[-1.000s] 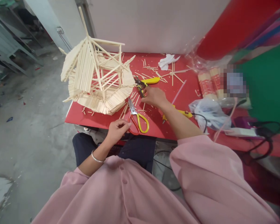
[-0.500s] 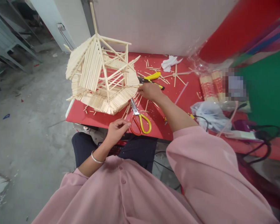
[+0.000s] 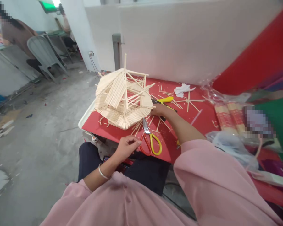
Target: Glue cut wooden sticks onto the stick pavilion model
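Note:
A pavilion-like model of thin wooden sticks (image 3: 126, 121), with a partly covered roof and a spike on top, stands on the red table. My right hand (image 3: 159, 110) is at its right edge, fingers curled downward; the fingertips are mostly hidden, and so is anything in them. Close by that hand lie yellow-and-black pliers (image 3: 166, 99). In front of the table edge, my left hand (image 3: 126, 148) has thumb and forefinger pressed together; I cannot make out anything between them. Just right of it rest scissors (image 3: 151, 142) with one red and one yellow handle, blades pointing to the model.
Loose sticks (image 3: 158, 125) and a star-shaped stick frame (image 3: 189, 101) lie on the table near a crumpled tissue (image 3: 182, 89). At the right are packs of sticks (image 3: 223, 117) and a clear plastic bag (image 3: 231, 147). Another person (image 3: 17, 34) sits far left.
My view has tilted up and to the left, so everything appears lower and further right, and the seated person has come into view. Both hands keep nearly the same places beside the model and scissors.

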### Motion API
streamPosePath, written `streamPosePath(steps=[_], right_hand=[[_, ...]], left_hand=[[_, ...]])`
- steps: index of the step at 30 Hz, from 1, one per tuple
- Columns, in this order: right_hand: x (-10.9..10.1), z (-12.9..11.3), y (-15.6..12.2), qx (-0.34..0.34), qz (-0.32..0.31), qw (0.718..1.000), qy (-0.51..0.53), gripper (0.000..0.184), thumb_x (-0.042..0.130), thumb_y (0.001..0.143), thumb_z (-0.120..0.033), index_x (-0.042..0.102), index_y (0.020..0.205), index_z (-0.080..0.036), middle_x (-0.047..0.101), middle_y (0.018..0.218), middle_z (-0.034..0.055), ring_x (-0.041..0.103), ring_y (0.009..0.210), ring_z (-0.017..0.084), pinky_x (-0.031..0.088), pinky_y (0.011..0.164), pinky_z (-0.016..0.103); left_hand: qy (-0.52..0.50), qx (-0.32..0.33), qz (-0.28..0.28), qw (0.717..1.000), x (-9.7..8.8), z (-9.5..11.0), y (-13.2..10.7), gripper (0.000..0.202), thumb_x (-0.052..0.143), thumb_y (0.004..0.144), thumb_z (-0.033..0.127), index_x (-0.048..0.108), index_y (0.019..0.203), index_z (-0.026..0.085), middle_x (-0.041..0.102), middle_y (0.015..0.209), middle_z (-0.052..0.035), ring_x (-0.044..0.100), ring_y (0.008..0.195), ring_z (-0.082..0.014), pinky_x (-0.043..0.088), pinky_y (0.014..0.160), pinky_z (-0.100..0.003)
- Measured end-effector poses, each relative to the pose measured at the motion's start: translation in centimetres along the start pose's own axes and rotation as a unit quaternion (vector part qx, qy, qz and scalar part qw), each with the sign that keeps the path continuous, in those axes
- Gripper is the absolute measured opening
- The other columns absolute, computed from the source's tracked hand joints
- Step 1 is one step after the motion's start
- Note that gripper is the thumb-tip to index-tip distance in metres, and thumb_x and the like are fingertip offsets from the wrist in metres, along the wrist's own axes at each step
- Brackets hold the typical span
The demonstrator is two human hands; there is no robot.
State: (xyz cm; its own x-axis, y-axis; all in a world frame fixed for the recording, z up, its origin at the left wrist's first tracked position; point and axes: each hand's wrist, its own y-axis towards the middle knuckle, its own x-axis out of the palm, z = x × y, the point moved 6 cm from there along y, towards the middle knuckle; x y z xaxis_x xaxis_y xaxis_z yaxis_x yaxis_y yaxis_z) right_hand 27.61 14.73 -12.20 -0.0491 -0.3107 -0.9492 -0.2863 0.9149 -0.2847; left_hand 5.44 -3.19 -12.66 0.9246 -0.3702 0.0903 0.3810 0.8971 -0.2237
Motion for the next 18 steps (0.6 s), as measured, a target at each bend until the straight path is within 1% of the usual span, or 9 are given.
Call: streamPosePath(steps=[4, 7, 10, 15, 18], right_hand=[[0.1, 0.7, 0.6, -0.014, -0.01, 1.0, 0.011, 0.014, 0.071, 0.078, -0.03, 0.077, 0.09, -0.025, 0.079, 0.094, 0.0025, 0.07, 0.089, 0.021, 0.05, 0.077, 0.027], [0.3, 1.4, 0.9, -0.011, -0.015, 1.0, 0.023, 0.018, 0.071, 0.08, -0.03, 0.077, 0.095, -0.023, 0.079, 0.1, 0.0038, 0.069, 0.093, 0.021, 0.049, 0.08, 0.028], [0.4, 1.8, 1.0, -0.005, -0.016, 0.999, 0.03, 0.022, 0.072, 0.08, -0.034, 0.078, 0.098, -0.023, 0.079, 0.103, 0.0054, 0.068, 0.095, 0.022, 0.049, 0.081, 0.029], [0.3, 1.8, 1.0, -0.009, -0.017, 1.0, 0.023, 0.028, 0.072, 0.079, -0.029, 0.078, 0.105, -0.022, 0.078, 0.104, 0.006, 0.069, 0.093, 0.022, 0.048, 0.08, 0.028], [0.5, 1.8, 1.1, -0.011, -0.024, 1.0, 0.01, 0.026, 0.072, 0.079, -0.031, 0.078, 0.102, -0.021, 0.078, 0.101, 0.0066, 0.068, 0.091, 0.021, 0.047, 0.077, 0.028]], left_hand=[[0.004, 0.006, -0.01, 1.0, 0.0, 0.6, -0.7, 0.046, 0.077, 0.071, 0.059, 0.065, 0.066, 0.015, 0.058, 0.052, 0.0017, 0.046, 0.04, -0.0065, 0.035, 0.04, -0.019], [0.009, 0.005, -0.004, 1.0, -0.4, 0.8, -1.4, 0.045, 0.078, 0.07, 0.058, 0.065, 0.065, 0.015, 0.058, 0.054, 0.0018, 0.049, 0.042, -0.0073, 0.038, 0.042, -0.02], [0.01, -0.002, 0.004, 1.0, -0.8, 0.8, -1.6, 0.043, 0.079, 0.07, 0.056, 0.066, 0.066, 0.015, 0.059, 0.053, 0.0015, 0.049, 0.043, -0.0075, 0.038, 0.042, -0.019], [0.006, 0.019, 0.009, 1.0, -0.8, 1.0, -1.1, 0.038, 0.079, 0.071, 0.051, 0.067, 0.065, 0.015, 0.058, 0.053, 0.0014, 0.05, 0.044, -0.0075, 0.038, 0.043, -0.019], [-0.01, 0.033, 0.025, 0.999, -0.6, 1.4, -0.6, 0.037, 0.08, 0.069, 0.05, 0.069, 0.066, 0.015, 0.06, 0.057, 0.001, 0.054, 0.046, -0.0084, 0.038, 0.041, -0.018]])
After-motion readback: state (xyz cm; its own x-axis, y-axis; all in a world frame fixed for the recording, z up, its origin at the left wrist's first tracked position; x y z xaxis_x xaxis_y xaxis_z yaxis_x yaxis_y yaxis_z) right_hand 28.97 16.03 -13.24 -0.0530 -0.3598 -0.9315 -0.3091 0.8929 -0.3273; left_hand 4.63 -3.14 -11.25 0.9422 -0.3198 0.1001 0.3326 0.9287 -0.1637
